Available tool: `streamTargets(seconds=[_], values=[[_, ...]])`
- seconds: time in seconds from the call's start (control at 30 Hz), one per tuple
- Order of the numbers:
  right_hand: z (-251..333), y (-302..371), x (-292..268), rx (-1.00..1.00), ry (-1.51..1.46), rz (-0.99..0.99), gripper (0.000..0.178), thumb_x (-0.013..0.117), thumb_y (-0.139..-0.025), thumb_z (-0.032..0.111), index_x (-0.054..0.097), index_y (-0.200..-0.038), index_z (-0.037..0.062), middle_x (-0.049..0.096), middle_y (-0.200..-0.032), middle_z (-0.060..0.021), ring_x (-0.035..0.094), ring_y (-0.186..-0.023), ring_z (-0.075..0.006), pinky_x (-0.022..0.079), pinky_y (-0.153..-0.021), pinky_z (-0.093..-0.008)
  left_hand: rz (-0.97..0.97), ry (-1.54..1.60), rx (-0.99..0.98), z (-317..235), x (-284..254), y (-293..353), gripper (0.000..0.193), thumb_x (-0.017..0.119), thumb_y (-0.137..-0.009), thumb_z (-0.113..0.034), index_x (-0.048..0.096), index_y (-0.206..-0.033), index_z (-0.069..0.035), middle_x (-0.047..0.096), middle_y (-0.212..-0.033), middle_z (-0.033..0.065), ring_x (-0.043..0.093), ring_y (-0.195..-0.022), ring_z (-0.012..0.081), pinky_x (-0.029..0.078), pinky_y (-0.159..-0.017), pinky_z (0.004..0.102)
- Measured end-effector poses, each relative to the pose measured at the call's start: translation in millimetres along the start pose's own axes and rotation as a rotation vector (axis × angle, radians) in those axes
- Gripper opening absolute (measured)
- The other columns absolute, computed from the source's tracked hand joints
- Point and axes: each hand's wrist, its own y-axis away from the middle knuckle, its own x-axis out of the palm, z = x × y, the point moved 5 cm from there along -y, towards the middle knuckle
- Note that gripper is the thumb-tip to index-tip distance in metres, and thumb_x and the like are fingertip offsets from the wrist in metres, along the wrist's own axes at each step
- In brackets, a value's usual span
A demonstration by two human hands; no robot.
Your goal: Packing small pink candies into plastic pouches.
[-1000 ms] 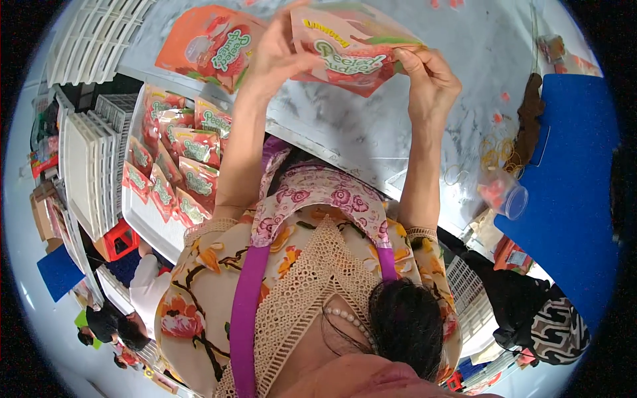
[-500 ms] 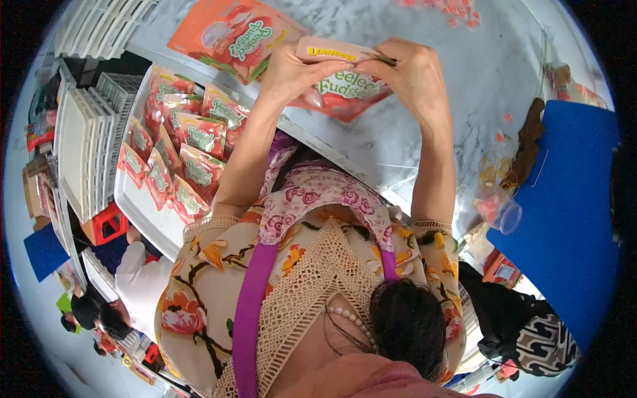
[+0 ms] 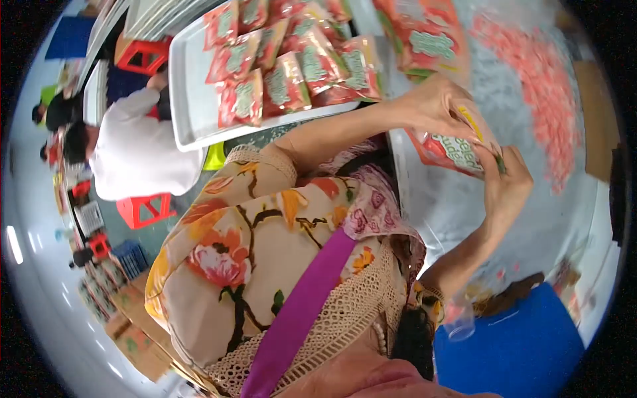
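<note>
L hand [image 3: 434, 106] & R hand [image 3: 509, 180] pinch top edge of pink bag [image 3: 448, 150]

Both grips are tight: L thumb & fingers pinch one end of the top edge, R thumb & fingers the other, w/ a short strip of edge showing btwn. The bag is right in the grip, above the gray-white table [image 3: 537, 232], printed front in view, body sloping down & L from the fingers. Can't tell if its bottom touches the table, nor whether its mouth is closed, b/c the fingers cover part of it.

Just beyond the grip & a bit L, a 2nd bag [image 3: 434, 43], orange-pink, lies flat on the table nr the L hand. Farther L of the grip, a white tray [image 3: 189, 93] holds lots of puffy red packs [image 3: 285, 89], some overlapping. To the R of the grip & beyond, loose pink pieces [image 3: 544, 99] lie in a long band; cardboard [image 3: 597, 126] stands past them. Well below the grip in the view: a clear cup [image 3: 459, 324], blurred, by a blue board [image 3: 511, 345]. Well off L: a co-worker [image 3: 136, 152] in a white top, above a red stool [image 3: 142, 213].
</note>
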Motion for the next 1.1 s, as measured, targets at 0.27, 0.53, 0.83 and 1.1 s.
streamTargets(seconds=[0.27, 0.53, 0.83, 1.1], values=[[40.4, -18.5, 52.6, -0.039, -0.295, 0.183, 0.022, 0.076, -0.075, 0.01, 0.06, -0.079, -0.0038, 0.048, -0.066, -0.0089, 0.045, -0.059, -0.0146, 0.039, -0.056, -0.0267, -0.131, 0.004, -0.215, -12.2, -65.6, 61.6, 0.015, 0.075, -0.078, -0.011, 0.072, -0.09, -0.003, 0.065, -0.075, 0.0051, 0.057, -0.059, 0.0087, 0.044, -0.052, 0.0245], [77.5, -16.5, 111.2, -0.315, -0.191, 0.25, 0.017, 0.073, -0.075, 0.016, 0.066, -0.084, 0.0031, 0.052, -0.065, -0.0092, 0.049, -0.058, -0.0257, 0.042, -0.056, -0.0342, -0.143, -0.347, -0.202, -28.4, -137.4, 126.8, 0.016, 0.07, -0.08, -0.017, 0.073, -0.089, -0.004, 0.064, -0.072, 0.0075, 0.058, -0.067, 0.0193, 0.045, -0.062, 0.0333], [20.5, -33.9, 116.5, -0.218, -0.446, 0.098, 0.04, 0.072, -0.079, 0.02, 0.06, -0.114, 0.0043, 0.062, -0.12, -0.0108, 0.063, -0.104, -0.0224, 0.051, -0.085, -0.0325, -0.128, -0.522, -0.916, -73.5, -280.2, 258.6, 0.007, 0.067, -0.078, -0.005, 0.067, -0.083, 0.0, 0.061, -0.071, 0.0016, 0.053, -0.061, 0.0098, 0.042, -0.053, 0.0249], [-315.0, -54.5, -57.0, 0.151, 0.337, -0.347, 0.047, 0.07, -0.081, 0.038, 0.063, -0.116, 0.0085, 0.065, -0.112, -0.0139, 0.063, -0.1, -0.0297, 0.05, -0.086, -0.0372, 0.235, -0.697, -1.274, 51.9, -375.1, 397.0, 0.039, 0.082, -0.066, -0.018, 0.07, -0.099, -0.001, 0.069, -0.076, 0.013, 0.065, -0.074, 0.0212, 0.05, -0.069, 0.033]])
